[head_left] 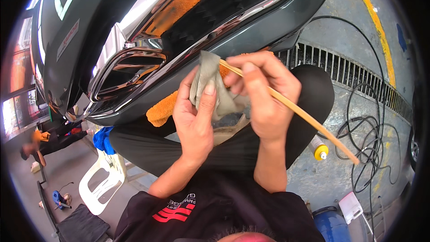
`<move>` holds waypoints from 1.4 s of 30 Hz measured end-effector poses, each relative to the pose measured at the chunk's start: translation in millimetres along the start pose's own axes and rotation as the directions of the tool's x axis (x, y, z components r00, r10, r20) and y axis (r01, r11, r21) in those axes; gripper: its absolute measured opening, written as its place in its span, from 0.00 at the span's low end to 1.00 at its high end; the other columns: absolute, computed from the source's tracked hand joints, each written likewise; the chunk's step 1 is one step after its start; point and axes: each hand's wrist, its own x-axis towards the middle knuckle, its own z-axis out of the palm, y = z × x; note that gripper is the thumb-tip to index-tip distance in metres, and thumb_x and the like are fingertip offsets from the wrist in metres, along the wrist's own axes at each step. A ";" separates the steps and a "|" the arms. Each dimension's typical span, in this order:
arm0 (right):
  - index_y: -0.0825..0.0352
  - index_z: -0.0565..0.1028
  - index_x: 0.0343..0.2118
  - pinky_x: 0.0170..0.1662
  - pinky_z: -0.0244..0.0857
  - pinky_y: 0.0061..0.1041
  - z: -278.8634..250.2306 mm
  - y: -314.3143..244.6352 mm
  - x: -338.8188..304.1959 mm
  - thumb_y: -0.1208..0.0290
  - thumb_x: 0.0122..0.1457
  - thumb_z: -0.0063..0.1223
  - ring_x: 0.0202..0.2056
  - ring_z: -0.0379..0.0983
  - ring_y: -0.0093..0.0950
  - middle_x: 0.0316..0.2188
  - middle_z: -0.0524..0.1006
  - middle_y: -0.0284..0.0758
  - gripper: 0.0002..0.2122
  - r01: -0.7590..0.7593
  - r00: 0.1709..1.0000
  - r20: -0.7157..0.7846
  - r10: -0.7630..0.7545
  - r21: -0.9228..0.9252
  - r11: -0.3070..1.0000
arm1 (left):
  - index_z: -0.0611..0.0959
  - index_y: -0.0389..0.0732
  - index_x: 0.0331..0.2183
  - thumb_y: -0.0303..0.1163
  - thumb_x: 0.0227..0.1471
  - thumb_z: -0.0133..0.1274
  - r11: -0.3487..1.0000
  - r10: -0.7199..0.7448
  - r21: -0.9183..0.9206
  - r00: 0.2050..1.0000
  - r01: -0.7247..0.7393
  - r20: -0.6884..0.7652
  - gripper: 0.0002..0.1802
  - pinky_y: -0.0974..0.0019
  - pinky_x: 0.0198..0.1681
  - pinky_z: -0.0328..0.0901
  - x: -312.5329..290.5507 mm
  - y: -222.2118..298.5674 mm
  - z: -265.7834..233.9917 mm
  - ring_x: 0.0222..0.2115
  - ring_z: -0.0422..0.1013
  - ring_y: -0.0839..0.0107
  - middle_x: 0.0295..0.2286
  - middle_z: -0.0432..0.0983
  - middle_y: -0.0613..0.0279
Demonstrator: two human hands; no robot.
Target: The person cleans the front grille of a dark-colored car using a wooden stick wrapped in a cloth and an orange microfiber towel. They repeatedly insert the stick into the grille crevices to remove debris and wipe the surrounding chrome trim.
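My left hand (196,118) is closed on a crumpled grey-green cloth (209,78), its thumb pressed over the folds. Between the fingers and thumb of my right hand (268,94) runs a thin wooden stick (309,118). The stick's upper end meets the cloth; the lower end points down to the right. Whether the cloth wraps that tip cannot be made out. Both hands are above my lap, close to the dark car bumper (264,27). An orange towel (162,109) lies behind my left hand, under the bumper. Another orange cloth (181,6) rests along the grille.
To the right, a black hose (369,141) lies coiled near a floor drain grate (354,71). A yellow-capped bottle (320,150) sits by my knee. A white plastic chair (105,179) stands at left, a blue drum (330,224) at lower right. Another person (53,136) is at far left.
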 end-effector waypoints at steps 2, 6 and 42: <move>0.73 0.83 0.41 0.29 0.67 0.16 -14.4 -16.0 -0.7 0.74 0.72 0.53 0.25 0.76 0.15 0.24 0.82 0.33 0.09 -0.041 0.999 -0.008 0.041 0.064 0.997 | 0.77 0.32 0.61 0.31 0.69 0.59 0.997 -0.025 -0.067 1.000 0.024 -0.015 0.23 0.68 0.61 0.65 2.1 -0.4 -4.4 0.53 0.74 0.74 0.53 0.80 0.59; 0.73 0.82 0.42 0.24 0.63 0.16 -51.4 -23.9 -1.1 0.66 0.77 0.47 0.20 0.72 0.16 0.21 0.80 0.33 0.16 -0.081 0.995 -0.056 0.086 0.079 0.994 | 0.75 0.33 0.62 0.29 0.68 0.59 1.000 -0.001 0.019 1.000 0.001 0.005 0.24 0.64 0.64 0.65 -4.7 -1.8 -38.3 0.56 0.74 0.72 0.55 0.79 0.56; 0.70 0.80 0.50 0.55 0.72 0.35 26.7 7.7 -24.5 0.83 0.60 0.62 0.48 0.78 0.43 0.46 0.78 0.45 0.15 0.533 0.842 0.109 -0.528 -0.310 0.787 | 0.75 0.35 0.52 0.26 0.64 0.59 0.789 0.597 0.046 0.782 -0.613 0.180 0.17 0.63 0.59 0.63 -26.8 76.6 -78.4 0.50 0.70 0.69 0.48 0.70 0.59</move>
